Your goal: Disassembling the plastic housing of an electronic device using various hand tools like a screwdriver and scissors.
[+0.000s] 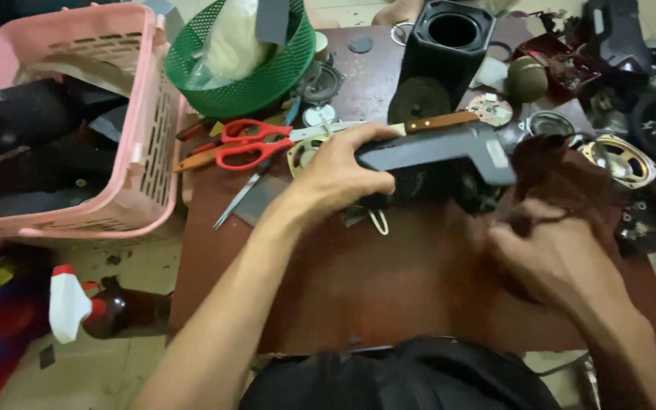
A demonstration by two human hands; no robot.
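My left hand (pixel 339 171) grips the left end of a dark grey plastic housing (pixel 449 148) held over the reddish-brown table (pixel 389 288). My right hand (pixel 548 254) is blurred, just right of and below the housing, fingers curled around a dark reddish cloth-like piece (pixel 552 171); what else it holds I cannot make out. A knife with a wooden handle (pixel 442 121) lies just behind the housing. Red-handled scissors (pixel 256 143) lie left of my left hand.
A pink basket (pixel 134 159) with dark items stands at left, a green mesh basket (pixel 267 76) behind. A black speaker box (pixel 449 49), loose speaker cones (pixel 620 159) and parts crowd the back and right. A spray bottle (pixel 77 304) lies on the floor.
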